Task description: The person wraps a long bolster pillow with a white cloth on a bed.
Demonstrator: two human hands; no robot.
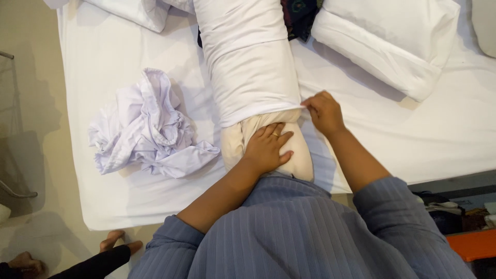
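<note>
Head camera view, looking down over a person in a blue ribbed top leaning against a bed (pixel 129 206) covered with a white sheet. Nearest, the left hand (pixel 267 149) lies flat with fingers spread and relaxed, pressing on the bare cream end of a pillow (pixel 297 160); it grips nothing. Just beyond, the right hand (pixel 324 111) pinches the open edge of a white pillowcase (pixel 248 67) between thumb and fingertips, at the line where the case stops and the cream pillow shows. The pillow runs lengthwise away from the person, mostly inside the case. Left of it sits a crumpled white cloth (pixel 147 126). Farther right lies a second white pillow (pixel 387 41).
</note>
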